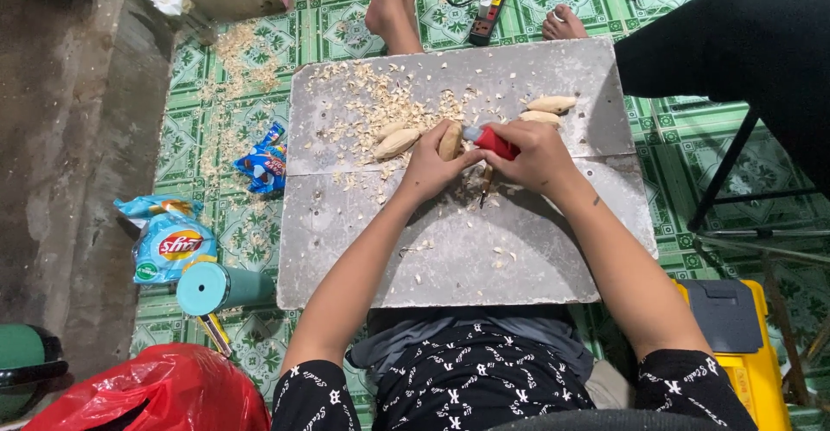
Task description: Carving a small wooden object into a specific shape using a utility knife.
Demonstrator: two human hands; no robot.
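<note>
Left hand (pixel 430 167) pinches a wooden blank (pixel 450 141); right hand (pixel 533 156) grips a red-handled carving knife (pixel 491 140) — bare grey bench (pixel 450 258) below both grips, shavings (pixel 372 94) above.

Your right hand (pixel 534 156) hides most of the red-handled tool (pixel 491 141), and your left hand (pixel 430 170) covers the wooden piece's (pixel 450 141) lower end.

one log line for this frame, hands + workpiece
left hand: grips wooden piece | right hand: holds red-handled tool | grey board: shavings
</note>
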